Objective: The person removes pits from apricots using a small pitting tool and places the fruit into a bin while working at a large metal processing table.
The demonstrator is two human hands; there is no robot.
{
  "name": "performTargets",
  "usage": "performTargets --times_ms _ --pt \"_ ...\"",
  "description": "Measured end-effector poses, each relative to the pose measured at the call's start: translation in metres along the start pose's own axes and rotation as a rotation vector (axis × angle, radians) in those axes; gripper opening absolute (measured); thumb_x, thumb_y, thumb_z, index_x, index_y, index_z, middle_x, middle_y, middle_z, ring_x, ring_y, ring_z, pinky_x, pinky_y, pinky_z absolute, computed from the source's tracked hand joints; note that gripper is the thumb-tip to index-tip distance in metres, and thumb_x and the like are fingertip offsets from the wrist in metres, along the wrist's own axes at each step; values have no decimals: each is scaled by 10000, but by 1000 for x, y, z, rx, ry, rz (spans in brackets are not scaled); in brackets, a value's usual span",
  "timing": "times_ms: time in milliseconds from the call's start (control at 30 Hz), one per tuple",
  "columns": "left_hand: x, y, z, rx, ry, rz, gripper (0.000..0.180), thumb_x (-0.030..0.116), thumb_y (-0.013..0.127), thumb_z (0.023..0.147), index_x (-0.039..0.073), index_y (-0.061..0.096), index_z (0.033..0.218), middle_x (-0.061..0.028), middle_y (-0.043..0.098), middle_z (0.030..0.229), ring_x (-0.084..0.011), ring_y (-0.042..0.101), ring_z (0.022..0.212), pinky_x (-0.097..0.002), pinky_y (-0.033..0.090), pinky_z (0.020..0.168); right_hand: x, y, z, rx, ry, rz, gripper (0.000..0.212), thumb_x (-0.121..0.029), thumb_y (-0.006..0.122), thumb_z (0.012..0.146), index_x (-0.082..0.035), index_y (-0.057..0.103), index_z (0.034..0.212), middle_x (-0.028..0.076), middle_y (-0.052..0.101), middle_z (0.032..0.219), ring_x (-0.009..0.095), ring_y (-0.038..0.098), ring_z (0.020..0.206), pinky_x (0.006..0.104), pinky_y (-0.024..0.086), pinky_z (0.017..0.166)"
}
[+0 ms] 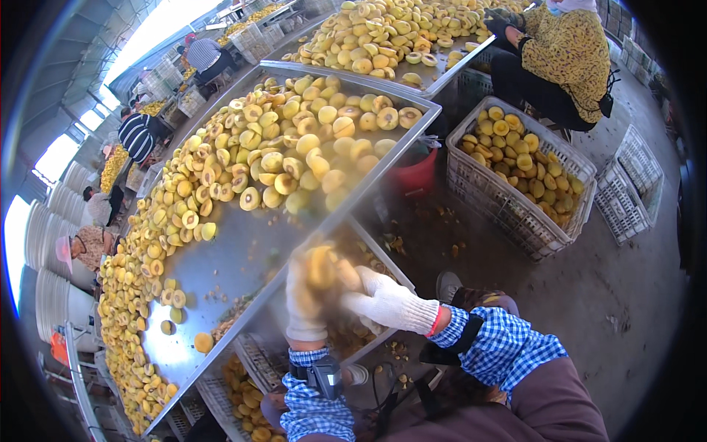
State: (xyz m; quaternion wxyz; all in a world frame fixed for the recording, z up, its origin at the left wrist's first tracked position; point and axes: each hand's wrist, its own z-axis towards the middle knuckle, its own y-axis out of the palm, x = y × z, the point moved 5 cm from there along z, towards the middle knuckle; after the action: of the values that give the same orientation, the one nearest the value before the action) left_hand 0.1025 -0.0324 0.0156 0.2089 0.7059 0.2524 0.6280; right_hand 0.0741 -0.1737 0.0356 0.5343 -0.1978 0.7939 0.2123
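My left hand, in a white knit glove, is closed around a yellow stone fruit that looks like an apricot or small peach. My right hand, gloved with some fingertips bare, meets it with fingers closed against the fruit. Motion blurs both sets of fingertips, so anything small in the right hand is hidden. Both hands are over the near edge of a metal table. On it lies a long heap of halved yellow fruit, many showing brown hollows.
At the right stands a plastic crate of fruit, with another crate beyond. A red bucket sits under the table corner. Ahead, a co-worker sits by a second heaped table. More people work along the left. Below me is a fruit-filled crate.
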Motion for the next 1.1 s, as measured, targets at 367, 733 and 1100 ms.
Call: performTargets --times_ms 367,733,1100 --pt "9 -3 -43 214 -71 391 751 688 282 896 44 581 1142 -90 654 937 -152 614 810 -218 487 551 21 5 4 280 -634 -890 311 -219 628 805 -47 478 1016 147 610 776 347 608 620 424 480 540" --pt "21 -25 -84 349 -439 411 671 593 304 941 7 605 1069 -83 633 903 -118 534 559 -158 322 393 47 25 12 149 -576 -901 217 -178 588 823 -68 485 980 134 599 762 336 613 645 414 498 542" --pt "35 -47 -100 76 311 722 688 461 608 868 62 362 1372 -122 574 1125 -134 596 886 -197 493 597 33 37 -3 101 -665 -805 252 -177 629 809 -66 487 986 136 603 777 342 612 662 413 500 550"
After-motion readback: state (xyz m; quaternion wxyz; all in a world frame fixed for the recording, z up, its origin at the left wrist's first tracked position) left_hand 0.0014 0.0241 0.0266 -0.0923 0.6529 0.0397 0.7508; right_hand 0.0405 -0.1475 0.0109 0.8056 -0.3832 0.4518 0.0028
